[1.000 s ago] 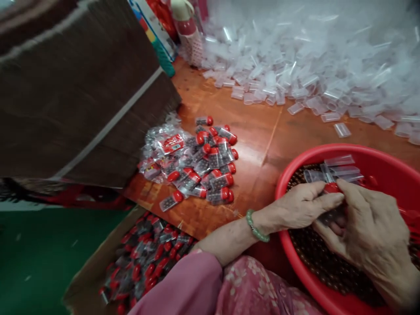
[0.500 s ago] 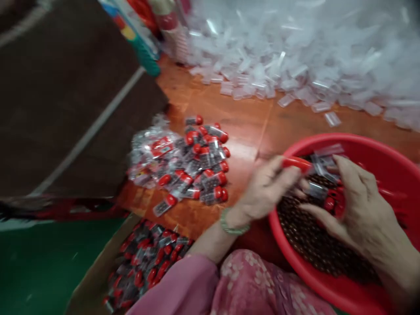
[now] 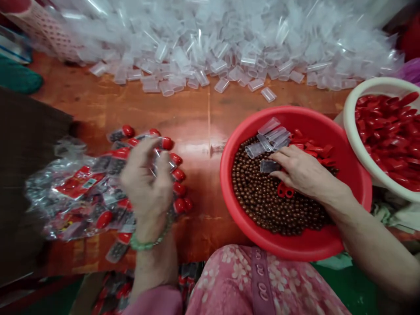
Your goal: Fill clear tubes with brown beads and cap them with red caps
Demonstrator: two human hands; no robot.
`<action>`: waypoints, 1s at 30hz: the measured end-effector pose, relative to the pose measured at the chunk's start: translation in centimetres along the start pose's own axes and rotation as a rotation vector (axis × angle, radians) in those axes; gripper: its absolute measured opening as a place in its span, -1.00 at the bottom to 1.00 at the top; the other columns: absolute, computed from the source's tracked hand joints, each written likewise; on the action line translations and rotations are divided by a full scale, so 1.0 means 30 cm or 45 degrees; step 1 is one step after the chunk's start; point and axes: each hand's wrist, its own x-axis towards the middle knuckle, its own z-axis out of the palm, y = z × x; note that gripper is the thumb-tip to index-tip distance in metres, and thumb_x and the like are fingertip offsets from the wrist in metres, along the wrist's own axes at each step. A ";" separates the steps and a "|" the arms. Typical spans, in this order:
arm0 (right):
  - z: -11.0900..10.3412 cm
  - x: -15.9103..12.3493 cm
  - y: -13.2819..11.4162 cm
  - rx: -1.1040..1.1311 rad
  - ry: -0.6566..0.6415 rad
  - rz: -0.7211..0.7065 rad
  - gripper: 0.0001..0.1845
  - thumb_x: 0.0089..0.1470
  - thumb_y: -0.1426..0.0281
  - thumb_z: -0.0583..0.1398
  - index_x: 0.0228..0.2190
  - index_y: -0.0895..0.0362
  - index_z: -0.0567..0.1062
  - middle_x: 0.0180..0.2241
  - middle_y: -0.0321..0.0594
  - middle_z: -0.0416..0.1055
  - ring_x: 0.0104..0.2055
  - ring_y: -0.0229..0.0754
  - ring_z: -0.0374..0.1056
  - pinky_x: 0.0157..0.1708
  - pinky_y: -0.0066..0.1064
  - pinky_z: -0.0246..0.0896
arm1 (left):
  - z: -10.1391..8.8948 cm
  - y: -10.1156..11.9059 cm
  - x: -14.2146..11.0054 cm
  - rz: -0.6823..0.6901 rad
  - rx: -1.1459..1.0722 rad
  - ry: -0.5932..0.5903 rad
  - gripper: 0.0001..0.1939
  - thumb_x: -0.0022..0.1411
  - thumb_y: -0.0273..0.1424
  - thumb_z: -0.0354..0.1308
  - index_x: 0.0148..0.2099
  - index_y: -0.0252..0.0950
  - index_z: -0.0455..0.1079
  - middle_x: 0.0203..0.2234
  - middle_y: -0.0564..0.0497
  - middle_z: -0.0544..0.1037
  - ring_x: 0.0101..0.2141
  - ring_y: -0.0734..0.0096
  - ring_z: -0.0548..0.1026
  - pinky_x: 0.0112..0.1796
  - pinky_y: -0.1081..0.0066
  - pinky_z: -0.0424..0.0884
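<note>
Hands have parted, the left now over red-capped tubes

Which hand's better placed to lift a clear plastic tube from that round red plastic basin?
Your right hand, I'd say: it's inside the red basin, fingers at a clear plastic tube. Your left hand is outside, over red-capped clear plastic tubes.

Open tabletop leaves passage between obstructing capped tubes and red basin.
</note>
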 end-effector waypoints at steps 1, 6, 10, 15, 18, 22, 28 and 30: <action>0.009 0.013 -0.010 -0.046 -0.071 0.002 -0.74 0.19 0.39 0.24 -0.10 0.25 0.51 -0.12 0.02 0.48 -0.05 0.12 0.38 -0.01 -0.13 0.29 | 0.058 0.044 -0.010 0.037 0.021 0.001 -0.70 0.45 -0.26 0.06 0.13 -0.18 0.45 0.06 0.03 0.59 0.10 0.09 0.53 0.19 -0.10 0.42; 0.032 0.053 -0.052 -0.209 -0.236 -0.039 -0.74 0.26 0.53 0.07 -0.11 0.28 0.51 -0.10 0.09 0.47 -0.04 0.11 0.36 -0.01 -0.17 0.20 | 0.264 0.144 -0.032 0.242 -0.130 -0.227 -0.69 0.46 -0.40 0.00 0.15 -0.31 0.41 0.11 -0.13 0.56 0.16 0.26 0.51 0.19 0.15 0.46; 0.035 0.061 -0.107 -0.234 -0.296 -0.106 -0.70 0.24 0.60 0.01 -0.15 0.29 0.53 -0.14 0.11 0.48 -0.07 0.09 0.38 -0.06 -0.18 0.19 | 0.318 0.114 -0.034 0.262 -0.165 -0.294 -0.69 0.45 -0.47 -0.04 0.14 -0.36 0.41 0.17 -0.22 0.51 0.22 0.26 0.45 0.23 0.16 0.39; 0.051 0.067 -0.145 -0.006 -0.430 -0.186 -0.68 0.16 0.67 0.05 -0.14 0.26 0.52 -0.14 0.03 0.47 -0.11 -0.02 0.42 -0.14 -0.28 0.23 | 0.320 0.096 -0.037 0.255 -0.179 -0.334 -0.68 0.46 -0.46 -0.04 0.17 -0.30 0.38 0.21 -0.18 0.47 0.24 0.27 0.42 0.26 0.14 0.35; 0.057 0.069 -0.116 0.247 -0.396 -0.212 -0.72 0.08 0.65 0.15 -0.17 0.25 0.52 -0.14 -0.03 0.46 -0.15 -0.09 0.42 -0.16 -0.33 0.26 | 0.316 0.101 -0.037 0.232 -0.199 -0.343 -0.69 0.47 -0.43 -0.04 0.16 -0.26 0.38 0.21 -0.15 0.47 0.23 0.25 0.42 0.26 0.10 0.33; 0.059 0.073 -0.067 0.633 -0.234 -0.275 -0.70 0.06 0.55 0.27 -0.11 0.21 0.52 -0.17 -0.11 0.48 -0.12 -0.10 0.41 -0.08 -0.30 0.29 | 0.312 0.106 -0.037 0.187 -0.231 -0.341 -0.71 0.45 -0.44 -0.01 0.14 -0.27 0.40 0.21 -0.15 0.48 0.22 0.26 0.43 0.26 0.10 0.34; 0.041 0.070 -0.042 1.095 -0.123 -0.189 -0.66 0.10 0.35 0.32 -0.06 0.15 0.53 -0.19 -0.17 0.52 -0.16 -0.15 0.41 -0.07 -0.28 0.31 | 0.311 0.102 -0.039 0.171 -0.252 -0.325 -0.71 0.42 -0.46 0.03 0.12 -0.29 0.42 0.20 -0.18 0.49 0.21 0.24 0.45 0.24 0.07 0.37; 0.027 0.066 -0.044 1.201 -0.137 -0.131 -0.63 0.09 0.32 0.32 -0.05 0.14 0.53 -0.16 -0.17 0.53 -0.15 -0.14 0.41 -0.08 -0.27 0.32 | 0.311 0.101 -0.039 0.178 -0.247 -0.323 -0.71 0.41 -0.47 0.04 0.11 -0.30 0.43 0.19 -0.20 0.49 0.20 0.24 0.46 0.23 0.05 0.38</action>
